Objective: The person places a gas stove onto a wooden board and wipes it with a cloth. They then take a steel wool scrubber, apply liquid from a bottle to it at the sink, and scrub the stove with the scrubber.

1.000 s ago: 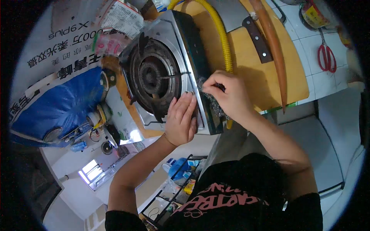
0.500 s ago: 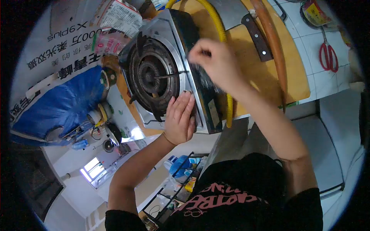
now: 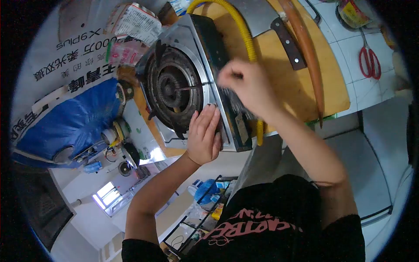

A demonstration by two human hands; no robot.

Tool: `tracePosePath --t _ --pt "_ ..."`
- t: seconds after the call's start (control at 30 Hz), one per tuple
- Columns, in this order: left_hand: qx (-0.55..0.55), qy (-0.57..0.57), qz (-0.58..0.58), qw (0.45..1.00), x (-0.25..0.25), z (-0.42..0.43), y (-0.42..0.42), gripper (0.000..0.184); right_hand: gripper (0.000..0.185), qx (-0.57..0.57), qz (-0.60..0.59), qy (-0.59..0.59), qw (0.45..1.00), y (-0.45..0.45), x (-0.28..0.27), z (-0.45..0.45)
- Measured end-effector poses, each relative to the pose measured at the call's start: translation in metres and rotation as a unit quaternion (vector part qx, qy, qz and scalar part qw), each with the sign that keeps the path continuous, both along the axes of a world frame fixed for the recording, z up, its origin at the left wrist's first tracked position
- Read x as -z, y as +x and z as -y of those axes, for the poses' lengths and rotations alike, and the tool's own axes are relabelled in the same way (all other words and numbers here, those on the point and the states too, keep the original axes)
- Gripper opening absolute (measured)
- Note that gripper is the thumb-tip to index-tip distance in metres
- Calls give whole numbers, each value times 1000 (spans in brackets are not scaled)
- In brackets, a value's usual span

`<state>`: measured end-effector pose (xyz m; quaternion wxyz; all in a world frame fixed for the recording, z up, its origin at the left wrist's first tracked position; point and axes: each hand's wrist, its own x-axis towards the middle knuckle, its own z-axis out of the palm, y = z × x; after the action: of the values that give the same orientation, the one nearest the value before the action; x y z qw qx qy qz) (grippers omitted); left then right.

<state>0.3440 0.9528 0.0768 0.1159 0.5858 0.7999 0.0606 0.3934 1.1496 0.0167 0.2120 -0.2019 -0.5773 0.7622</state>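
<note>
A single-burner gas stove with a steel top and a dark side panel stands tilted across my view. My left hand lies on the steel top beside the burner, fingers stretched and close together. A small dark and whitish spot shows at its fingertips. Over the dark side panel is my right hand, its fingers curled in and a little blurred. What they hold, if anything, is hidden. Below that hand, a shiny, crinkled patch shows on the panel. A yellow ribbed hose curves behind the right hand.
On the wooden board lie a cleaver and a long brown tapered stick. Red-handled scissors and a jar are on white tiles. Packets and a blue printed sheet lie beyond the stove.
My right hand has shifted slightly along the side panel, lower and to the right in view. The left hand stays on the steel top. The camera view has moved slightly.
</note>
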Motion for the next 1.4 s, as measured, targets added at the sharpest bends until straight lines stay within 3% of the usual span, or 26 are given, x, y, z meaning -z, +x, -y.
tracePosePath --t 0.13,0.2,0.27,0.5,0.57,0.73,0.8,0.93,1.0,1.13,1.23,1.3,1.4 --pt "1 -8 3 1000 0 0 -1 63 8 -46 -11 6 999 6 7 2" --pt "5 -9 1 1000 2 1 -1 63 8 28 -17 -7 999 -22 0 -10" --pt "5 -17 5 1000 2 4 -2 60 8 8 15 -15 1000 -34 1 -20" --pt "3 -1 10 1000 0 -1 0 64 9 -52 6 13 999 12 6 7" --pt "-1 -8 -2 1000 1 1 0 64 9 38 -27 28 999 -16 4 0" --pt "7 3 -5 1000 1 0 -1 63 8 71 -38 15 997 -17 8 2" --pt "3 -1 -8 1000 2 0 -2 62 10 -20 -24 10 999 15 7 12" --pt "1 -4 -9 1000 1 0 -2 62 10 -77 -8 41 996 34 6 2" --pt "-5 -12 -4 1000 0 1 1 63 10 61 0 -95 994 12 -1 -14" --pt "2 5 -6 1000 3 1 -1 64 8 78 -71 13 994 -30 4 -6" --pt "0 5 -5 1000 3 1 -2 64 8 71 -58 56 994 -4 5 7" --pt "-4 -2 0 1000 2 1 -2 65 8 -41 -20 16 999 25 7 14" --pt "3 -3 1 1000 3 0 -2 65 9 -37 -4 4 999 30 10 6"
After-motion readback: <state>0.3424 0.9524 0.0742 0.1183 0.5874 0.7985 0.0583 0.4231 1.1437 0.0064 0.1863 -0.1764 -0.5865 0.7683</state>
